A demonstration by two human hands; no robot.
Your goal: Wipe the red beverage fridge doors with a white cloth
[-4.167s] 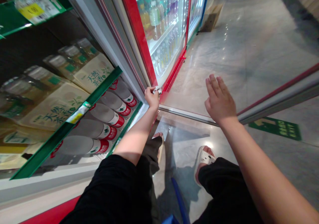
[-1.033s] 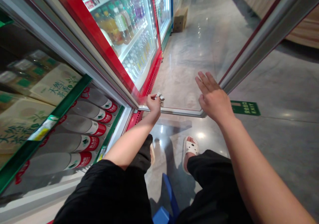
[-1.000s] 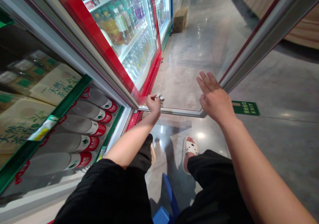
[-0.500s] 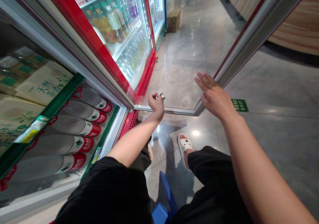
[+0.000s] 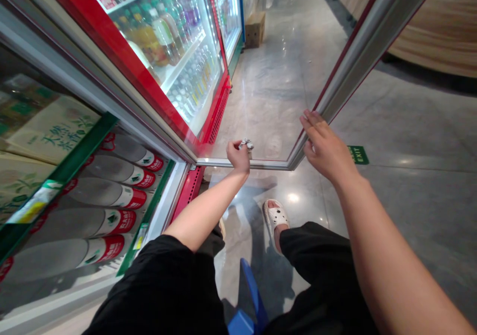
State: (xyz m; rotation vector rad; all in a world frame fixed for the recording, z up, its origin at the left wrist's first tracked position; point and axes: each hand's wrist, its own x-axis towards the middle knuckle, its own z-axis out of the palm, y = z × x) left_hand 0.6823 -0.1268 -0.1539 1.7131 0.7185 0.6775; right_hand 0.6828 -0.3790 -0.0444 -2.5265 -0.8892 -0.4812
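Observation:
I sit facing an open drinks fridge. Its glass door (image 5: 261, 163) stands swung out in front of me. My left hand (image 5: 238, 155) is closed round a small crumpled white wad (image 5: 246, 143) and rests on the door's bottom rail. My right hand (image 5: 323, 146) lies flat with fingers stretched out against the glass, its fingertips at the door's outer metal edge (image 5: 357, 49). Inside the fridge, large bottles with red labels (image 5: 108, 196) lie in a row on the lowest shelf.
Beige tea cartons (image 5: 48, 131) fill the shelf above behind a green rail. A neighbouring red-framed fridge (image 5: 167, 51) holds bottled drinks. A cardboard box (image 5: 255, 29) stands far down the tiled aisle. A green exit sticker (image 5: 358, 154) is on the floor. A blue stool edge (image 5: 248, 300) shows between my legs.
My right hand has slid right along the glass to the door's outer edge. The left hand with the wad has shifted slightly right along the bottom rail. The door's angle has changed.

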